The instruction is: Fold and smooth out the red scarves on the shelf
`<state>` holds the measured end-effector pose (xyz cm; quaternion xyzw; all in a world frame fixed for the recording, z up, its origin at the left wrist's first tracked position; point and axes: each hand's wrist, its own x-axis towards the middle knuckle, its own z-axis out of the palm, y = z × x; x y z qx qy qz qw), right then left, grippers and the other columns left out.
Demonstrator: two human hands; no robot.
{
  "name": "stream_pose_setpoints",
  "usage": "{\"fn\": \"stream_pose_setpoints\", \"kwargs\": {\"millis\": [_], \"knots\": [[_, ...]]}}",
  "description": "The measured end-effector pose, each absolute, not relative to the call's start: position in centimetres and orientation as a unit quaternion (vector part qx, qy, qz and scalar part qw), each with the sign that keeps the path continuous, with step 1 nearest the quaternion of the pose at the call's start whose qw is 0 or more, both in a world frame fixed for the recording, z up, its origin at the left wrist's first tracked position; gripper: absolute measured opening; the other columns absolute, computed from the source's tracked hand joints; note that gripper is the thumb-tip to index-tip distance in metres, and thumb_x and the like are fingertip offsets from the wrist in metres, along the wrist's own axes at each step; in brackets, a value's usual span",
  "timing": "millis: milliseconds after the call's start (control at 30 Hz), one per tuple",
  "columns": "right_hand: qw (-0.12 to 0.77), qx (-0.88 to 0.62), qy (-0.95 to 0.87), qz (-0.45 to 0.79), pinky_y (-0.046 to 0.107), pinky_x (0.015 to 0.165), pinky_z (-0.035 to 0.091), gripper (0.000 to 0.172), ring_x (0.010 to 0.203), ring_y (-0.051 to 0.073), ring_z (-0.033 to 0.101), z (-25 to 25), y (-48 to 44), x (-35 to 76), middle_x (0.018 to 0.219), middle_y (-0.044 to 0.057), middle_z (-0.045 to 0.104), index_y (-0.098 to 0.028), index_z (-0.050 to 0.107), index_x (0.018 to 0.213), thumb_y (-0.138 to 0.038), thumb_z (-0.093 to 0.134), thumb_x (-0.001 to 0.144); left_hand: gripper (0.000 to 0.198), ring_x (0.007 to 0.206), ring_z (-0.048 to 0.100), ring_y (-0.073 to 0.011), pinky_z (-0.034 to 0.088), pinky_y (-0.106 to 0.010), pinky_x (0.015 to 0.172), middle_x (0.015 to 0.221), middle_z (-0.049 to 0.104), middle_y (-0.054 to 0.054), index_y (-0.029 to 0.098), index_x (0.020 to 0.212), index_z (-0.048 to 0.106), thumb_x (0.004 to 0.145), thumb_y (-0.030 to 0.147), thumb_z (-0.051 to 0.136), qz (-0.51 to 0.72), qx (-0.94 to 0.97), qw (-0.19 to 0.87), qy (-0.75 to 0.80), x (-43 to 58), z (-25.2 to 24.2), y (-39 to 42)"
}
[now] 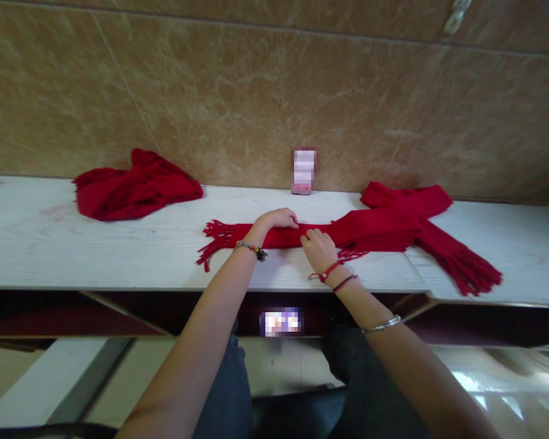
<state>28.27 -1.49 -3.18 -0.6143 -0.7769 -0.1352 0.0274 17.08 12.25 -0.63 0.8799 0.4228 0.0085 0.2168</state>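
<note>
A red fringed scarf (370,228) lies on the white tabletop, folded into a narrow strip on its left part. Its tassels show at the left end, and more fringe hangs below the middle. My left hand (278,218) lies across the strip, fingers bent and closed at its far edge. Close beside it, my right hand (319,247) has its fingers curled onto the scarf's near side. The exact grip of the fingertips is partly hidden. Toward the right, a crossing red length (457,259) ends in fringe; whether it is a separate scarf I cannot tell.
A crumpled heap of red cloth (137,186) rests at the back left of the white tabletop (36,244). A phone (304,171) leans against the tiled wall (238,103). Below the table edge, another lit screen (281,322) shows above the floor, between my legs.
</note>
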Motion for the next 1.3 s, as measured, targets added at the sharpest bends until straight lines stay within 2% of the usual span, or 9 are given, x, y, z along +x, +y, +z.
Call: {"fn": "stream_pose_setpoints", "kwargs": {"millis": [200, 533, 633, 767, 867, 967, 1033, 1200, 1300], "knots": [[0.046, -0.626, -0.767, -0.133, 0.031, 0.075, 0.044, 0.035, 0.096, 0.023, 0.055, -2.9, -1.3, 28.2, 0.1, 0.015, 0.061, -0.011, 0.061, 0.107, -0.011, 0.029, 0.092, 0.021, 0.06, 0.053, -0.0126, 0.041, -0.023, 0.058, 0.064, 0.066, -0.001, 0.013, 0.069, 0.067, 0.078, 0.028, 0.054, 0.02, 0.864, 0.263, 0.43, 17.3, -0.7, 12.0], [0.26, -0.712, -0.644, -0.102, 0.026, 0.076, 0.047, 0.044, 0.092, 0.019, 0.06, 3.0, -2.3, 31.5, 0.111, 0.01, 0.063, -0.018, 0.051, 0.126, -0.012, 0.03, 0.088, 0.02, 0.086, 0.06, -0.0113, 0.046, -0.025, 0.079, 0.104, 0.066, -0.007, 0.013, 0.098, 0.064, 0.082, 0.019, 0.054, 0.183, 0.748, 0.539, 0.342, 19.3, 5.9, 11.6], [0.36, -0.711, -0.599, -0.078, 0.026, 0.087, 0.045, 0.049, 0.103, 0.018, 0.058, 6.0, -1.9, 35.1, 0.12, 0.009, 0.062, -0.015, 0.053, 0.125, -0.007, 0.031, 0.082, 0.023, 0.094, 0.06, -0.0136, 0.045, -0.027, 0.082, 0.108, 0.065, -0.009, 0.011, 0.101, 0.063, 0.087, 0.022, 0.05, 0.195, 0.78, 0.507, 0.311, 23.9, 9.7, 11.8], [0.445, -0.745, -0.494, -0.054, 0.025, 0.088, 0.045, 0.049, 0.103, 0.017, 0.058, 7.1, -1.4, 41.7, 0.125, 0.01, 0.059, -0.013, 0.055, 0.124, -0.009, 0.033, 0.08, 0.036, 0.11, 0.055, -0.0199, 0.042, -0.029, 0.09, 0.121, 0.06, -0.012, 0.009, 0.115, 0.058, 0.093, 0.032, 0.042, 0.217, 0.875, 0.32, 0.29, 30.7, 12.1, 10.5], [0.421, -0.799, -0.428, -0.035, 0.025, 0.089, 0.044, 0.048, 0.102, 0.017, 0.059, 5.2, -1.7, 46.0, 0.122, 0.012, 0.061, -0.012, 0.055, 0.125, -0.011, 0.033, 0.082, 0.049, 0.124, 0.045, -0.0239, 0.036, -0.03, 0.1, 0.134, 0.048, -0.018, 0.007, 0.128, 0.046, 0.091, 0.038, 0.045, 0.197, 0.917, 0.166, 0.304, 33.6, 9.7, 8.0], [0.379, -0.829, -0.41, 0.018, 0.027, 0.079, 0.048, 0.048, 0.076, 0.016, 0.065, 2.7, -2.4, 48.5, 0.108, 0.015, 0.066, -0.008, 0.055, 0.125, -0.012, 0.034, 0.083, 0.078, 0.135, 0.027, -0.0344, 0.03, -0.044, 0.105, 0.148, 0.026, -0.023, 0.011, 0.139, 0.032, 0.079, 0.053, 0.057, 0.125, 0.944, 0.1, 0.287, 33.8, 5.2, 5.5], [0.352, -0.836, -0.419, 0.041, 0.028, 0.076, 0.05, 0.049, 0.068, 0.016, 0.065, 1.7, -2.7, 49.4, 0.103, 0.014, 0.068, -0.009, 0.054, 0.128, -0.011, 0.037, 0.082, 0.078, 0.138, 0.019, -0.0344, 0.025, -0.049, 0.107, 0.151, 0.02, -0.022, 0.011, 0.142, 0.026, 0.081, 0.051, 0.054, 0.091, 0.948, 0.087, 0.293, 33.2, 2.8, 4.4], [0.232, -0.805, -0.539, -0.083, 0.033, 0.096, 0.043, 0.056, 0.106, 0.021, 0.059, 1.5, -2.6, 50.2, 0.113, 0.012, 0.065, -0.013, 0.054, 0.129, -0.005, 0.041, 0.075, 0.069, 0.14, 0.016, -0.0333, 0.023, -0.05, 0.109, 0.152, 0.017, -0.02, 0.012, 0.144, 0.024, 0.086, 0.041, 0.048, 0.076, 0.947, 0.092, 0.299, 32.3, 1.5, 3.9], [0.189, -0.786, -0.584, -0.073, 0.031, 0.099, 0.041, 0.055, 0.111, 0.019, 0.057, 1.6, -2.6, 50.3, 0.119, 0.01, 0.064, -0.014, 0.055, 0.129, -0.004, 0.037, 0.077, 0.065, 0.14, 0.014, -0.0332, 0.02, -0.052, 0.109, 0.153, 0.016, -0.019, 0.013, 0.144, 0.025, 0.089, 0.041, 0.044, 0.071, 0.95, 0.087, 0.291, 32.5, 2.2, 3.9]]}}
